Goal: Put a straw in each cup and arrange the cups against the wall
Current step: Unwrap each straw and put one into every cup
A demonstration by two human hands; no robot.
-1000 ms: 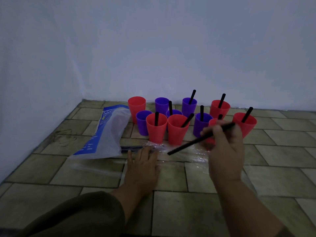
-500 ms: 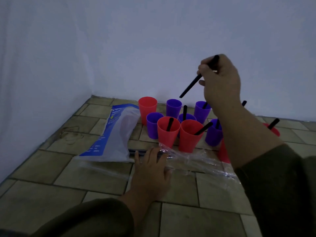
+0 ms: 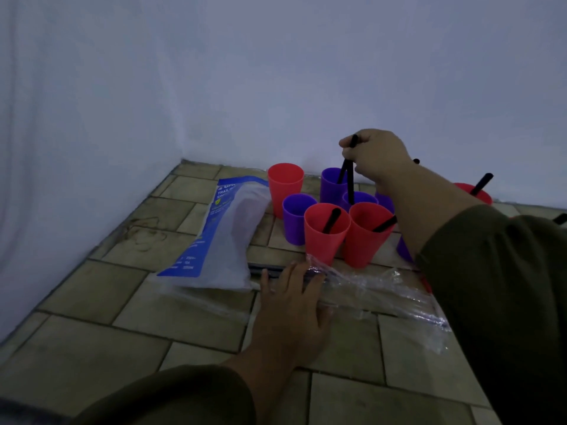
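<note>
Several red and purple cups stand clustered on the tiled floor near the wall. My right hand (image 3: 376, 156) grips a black straw (image 3: 343, 170) whose lower end dips into a purple cup (image 3: 331, 187) at the back. A red cup (image 3: 285, 185) at the back left and a purple cup (image 3: 296, 219) in front of it hold no straw. The two front red cups (image 3: 325, 234) each carry a straw. My left hand (image 3: 291, 305) rests flat on a clear plastic straw wrapper (image 3: 377, 296). My right arm hides several cups.
A blue and white plastic bag (image 3: 227, 240) lies left of the cups. The white wall (image 3: 276, 87) runs behind them and meets a side wall at the left corner. A red cup with a straw (image 3: 474, 191) stands at the far right.
My right hand has carried the straw from low by the wrapper up and over the cups, then lowered its tip into the back purple cup. The left hand stays on the wrapper.
</note>
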